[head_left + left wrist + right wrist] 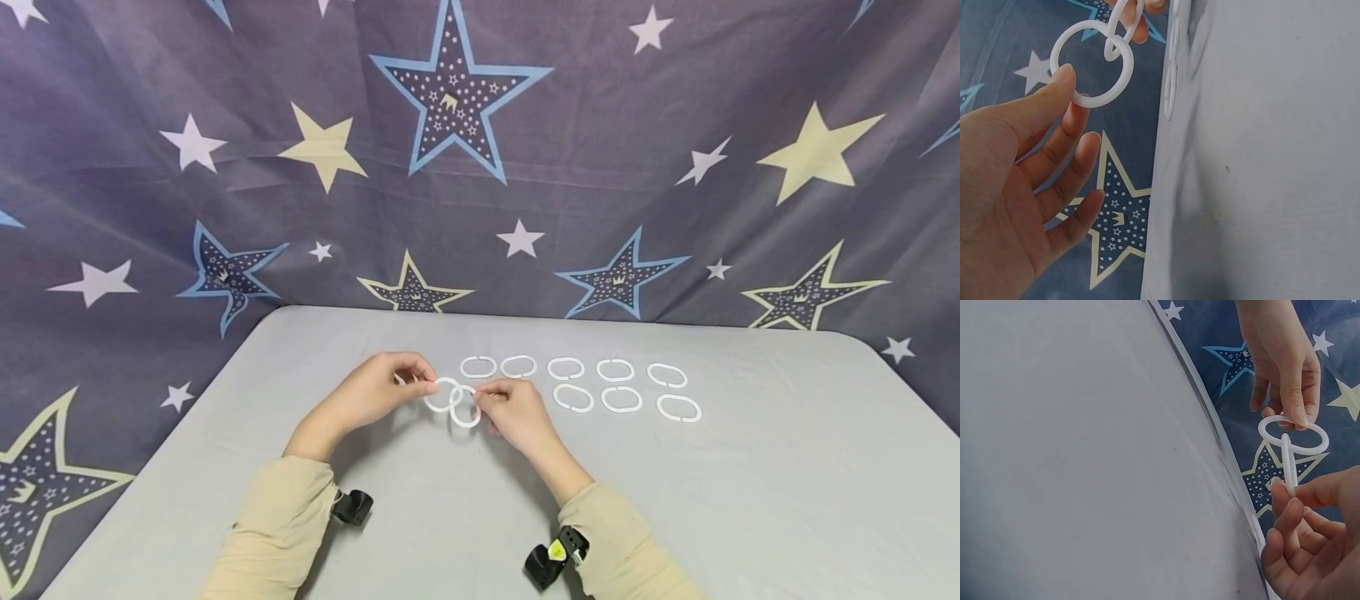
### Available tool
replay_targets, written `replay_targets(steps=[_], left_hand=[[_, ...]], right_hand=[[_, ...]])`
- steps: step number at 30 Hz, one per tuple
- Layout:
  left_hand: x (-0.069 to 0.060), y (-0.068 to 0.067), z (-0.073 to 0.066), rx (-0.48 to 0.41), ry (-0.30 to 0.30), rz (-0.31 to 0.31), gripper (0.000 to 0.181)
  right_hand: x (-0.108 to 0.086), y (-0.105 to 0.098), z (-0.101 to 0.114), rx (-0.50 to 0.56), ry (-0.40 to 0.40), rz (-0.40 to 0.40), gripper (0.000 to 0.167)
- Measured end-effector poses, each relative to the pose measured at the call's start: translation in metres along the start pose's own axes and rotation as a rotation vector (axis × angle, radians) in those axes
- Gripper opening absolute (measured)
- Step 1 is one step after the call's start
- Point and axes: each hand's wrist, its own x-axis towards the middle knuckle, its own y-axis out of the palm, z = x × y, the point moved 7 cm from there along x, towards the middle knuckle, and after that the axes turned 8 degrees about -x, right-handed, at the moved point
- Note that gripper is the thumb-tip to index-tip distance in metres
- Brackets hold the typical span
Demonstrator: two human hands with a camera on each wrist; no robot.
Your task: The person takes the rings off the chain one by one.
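Note:
Two white oval links are hooked through each other above the table. Between thumb and index finger, my left hand [378, 387] pinches the left link [1124, 76], its other fingers loosely bent and apart. My right hand [519, 411] pinches the right link [466, 423] by its side. In the right wrist view, the right link [1289, 464] hangs edge-on through the left link [1310, 450]. The two hands are a short gap apart, joined by the linked pair.
Several loose white links lie in two rows on the grey tabletop [787, 483], right of and behind the hands; one is the near-right link [678, 419]. A dark star-patterned curtain [570, 192] hangs behind the table. Black wrist cameras [352, 507] sit at both cuffs.

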Motion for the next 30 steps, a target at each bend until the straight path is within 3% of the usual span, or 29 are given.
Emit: replay_targets(steps=[22, 30], left_hand=[[0.001, 0.0, 0.002, 0.01, -0.026, 0.005, 0.005], [0.0, 0.0, 0.003, 0.013, -0.026, 0.002, 0.006]], right_hand=[[0.002, -0.007, -0.001, -0.023, 0.003, -0.026, 0.016], [0.002, -0.015, 0.005, -0.099, -0.077, -0.085, 0.014]])
